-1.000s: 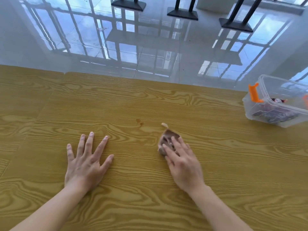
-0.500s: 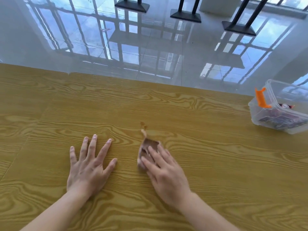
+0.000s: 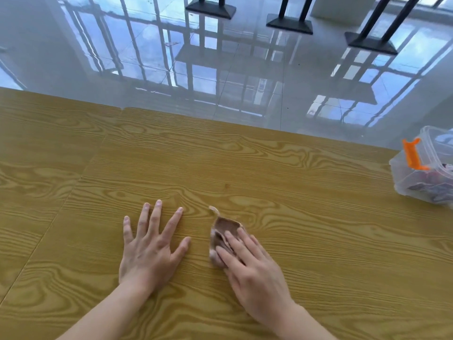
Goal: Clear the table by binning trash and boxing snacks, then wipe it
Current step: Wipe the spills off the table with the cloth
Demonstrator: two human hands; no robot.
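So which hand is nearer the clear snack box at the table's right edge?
Right. The right hand presses a brown cloth flat near the table's middle, well short of the snack box. The left hand lies flat farther left, beyond the cloth.

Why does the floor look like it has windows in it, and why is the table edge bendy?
Head view: the glossy floor mirrors bright window frames, so it glares. The wide lens bows the table edge. The box is cut off at the right. The right hand on the cloth looks slightly soft; the left hand is sharper.
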